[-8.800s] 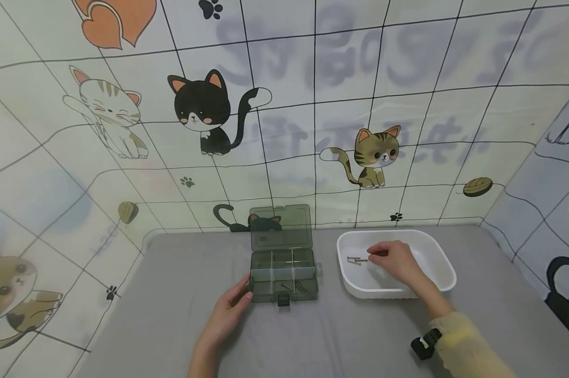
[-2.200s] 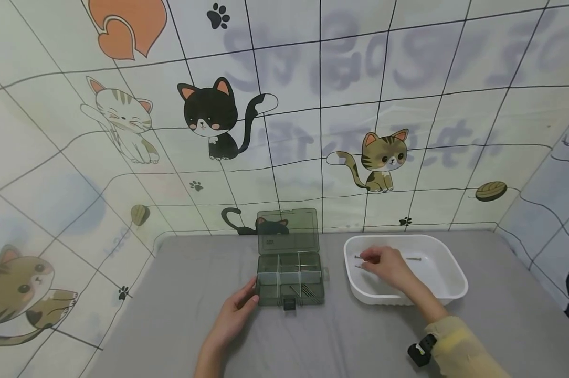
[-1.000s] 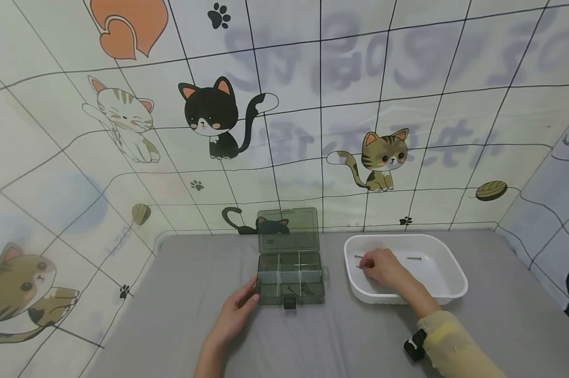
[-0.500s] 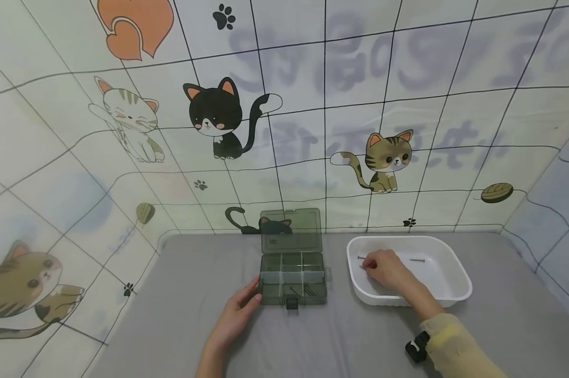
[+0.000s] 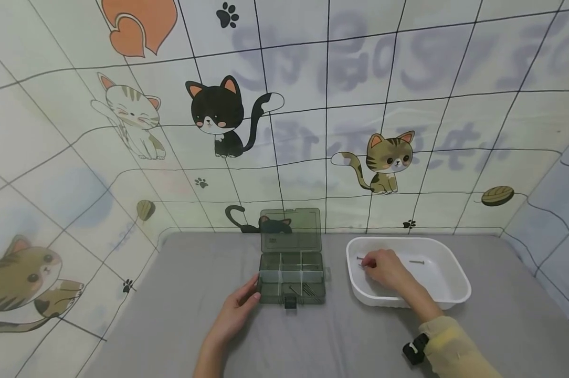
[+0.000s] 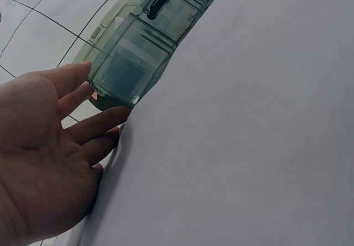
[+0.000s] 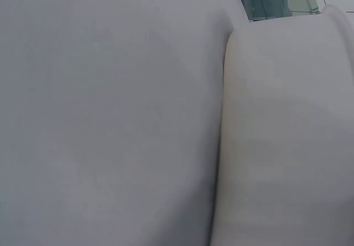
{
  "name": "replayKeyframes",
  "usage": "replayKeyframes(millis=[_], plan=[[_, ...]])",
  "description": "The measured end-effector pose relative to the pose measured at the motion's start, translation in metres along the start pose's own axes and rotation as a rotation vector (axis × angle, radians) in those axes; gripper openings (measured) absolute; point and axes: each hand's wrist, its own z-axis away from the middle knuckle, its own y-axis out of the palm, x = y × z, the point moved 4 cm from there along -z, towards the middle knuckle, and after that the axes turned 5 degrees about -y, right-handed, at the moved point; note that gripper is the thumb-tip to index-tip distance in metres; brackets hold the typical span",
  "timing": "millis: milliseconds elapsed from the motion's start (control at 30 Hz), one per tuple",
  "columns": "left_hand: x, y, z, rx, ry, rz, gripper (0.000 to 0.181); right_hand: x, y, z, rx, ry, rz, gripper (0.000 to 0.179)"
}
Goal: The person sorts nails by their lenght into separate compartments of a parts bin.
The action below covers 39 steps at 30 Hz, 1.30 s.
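Note:
My left hand (image 5: 234,315) rests its fingertips against the left side of a green see-through compartment box (image 5: 269,294). In the left wrist view, its fingers are extended and touch the box's corner. The box's lid (image 5: 291,231) stands up at the back. Several screws (image 5: 309,290) lie in its front right compartment. My right hand (image 5: 387,269) reaches into a white tray (image 5: 407,301), pinching a screw near the left wall between thumb and index finger, mostly hidden by the fingertips. Another screw (image 5: 359,258) lies just beyond them, and one more screw (image 5: 417,262) farther right.
A grey cloth (image 5: 332,341) covers the table. Behind it hangs a wall covering (image 5: 298,184) printed with cats and grid lines. The right wrist view shows mostly the cloth, the tray's outer wall (image 7: 287,130) and a bit of the box.
Earlier, several screws lay together under my right hand; now one lies apart to the right. My right fingertips have closed and lowered at the left screws. My left hand stays on the box.

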Motion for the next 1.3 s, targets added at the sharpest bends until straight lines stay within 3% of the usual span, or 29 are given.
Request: replayKeyframes(millis=[267, 433, 667, 1000, 1300], plan=[[0.000, -0.002, 0.000, -0.011, 0.008, -0.012, 0.051, 0.006, -0.009, 0.003, -0.093, -0.015, -0.082, 0.013], [0.001, -0.002, 0.000, -0.006, 0.006, -0.006, 0.050, 0.010, -0.013, 0.005, -0.134, 0.033, -0.165, 0.014], [0.002, -0.003, 0.000, -0.010, -0.001, -0.005, 0.050, 0.036, -0.017, 0.005, -0.201, 0.006, -0.250, 0.013], [0.001, -0.003, -0.002, -0.012, 0.006, -0.017, 0.049, 0.081, -0.005, 0.000, -0.175, -0.103, -0.305, 0.012], [0.000, -0.001, -0.002, -0.004, 0.015, -0.020, 0.050, 0.096, 0.009, -0.003, -0.125, -0.098, -0.361, 0.013]])
